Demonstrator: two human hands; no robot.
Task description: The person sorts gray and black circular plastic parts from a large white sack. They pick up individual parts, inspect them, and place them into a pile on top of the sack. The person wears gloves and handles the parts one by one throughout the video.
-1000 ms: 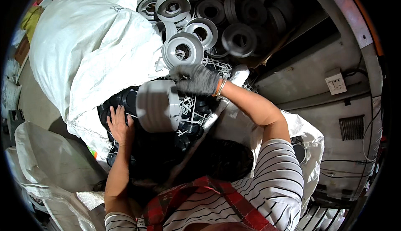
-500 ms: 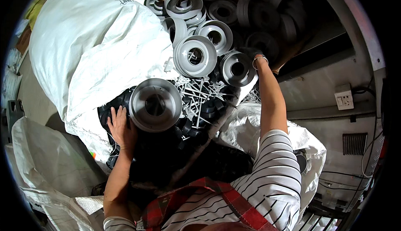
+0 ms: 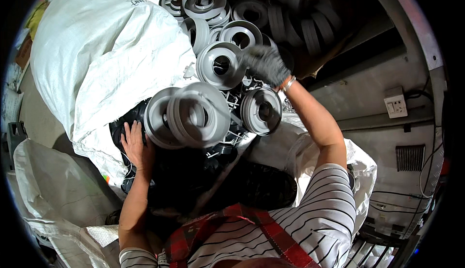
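Observation:
My bare left hand (image 3: 137,147) lies with its fingers stretched out on dark pieces, beside a grey round plastic part (image 3: 157,118) with a hole in its middle. A second grey ring part (image 3: 201,114), smeared by motion, overlaps it from the right, and neither hand is on this one. My right hand (image 3: 266,65), in a dark grey glove, is at the right rim of another grey ring part (image 3: 208,64). Blur hides whether its fingers grip that rim. Just below the glove, a grey ring part (image 3: 249,112) stands tilted among the loose pieces.
A big white woven sack (image 3: 111,40) bulges at the left. More grey ring parts (image 3: 204,0) are heaped at the back, some in shadow. White sprue sticks (image 3: 236,134) and black pieces lie underneath. At the right is a metal wall with a socket (image 3: 395,103).
My right hand has swung left from the far-right ring to the middle of the heap. A ring now overlaps the one by my left hand, and another has tilted. My left hand stays nearly still.

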